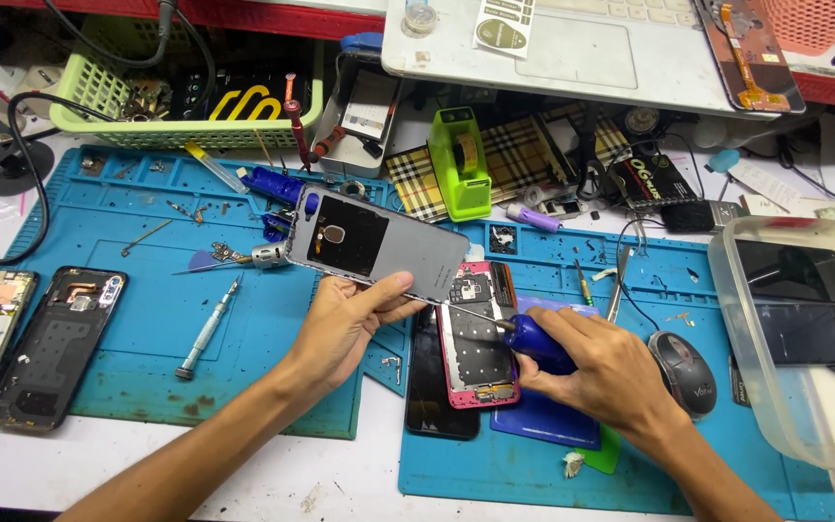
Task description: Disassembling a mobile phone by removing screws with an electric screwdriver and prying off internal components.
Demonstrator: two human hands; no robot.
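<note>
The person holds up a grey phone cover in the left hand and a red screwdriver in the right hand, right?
Not quite: the screwdriver is blue, not red. The head view shows the right hand gripping its blue handle, while the left hand holds up the grey phone cover, just as you said.

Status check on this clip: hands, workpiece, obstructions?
Left hand holds grey phone back cover. Right hand grips blue screwdriver, tip at cover's edge. Pink-framed phone beneath; nothing blocking.

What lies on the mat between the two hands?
In the head view, an opened pink-framed phone lies between the left hand and the right hand.
</note>
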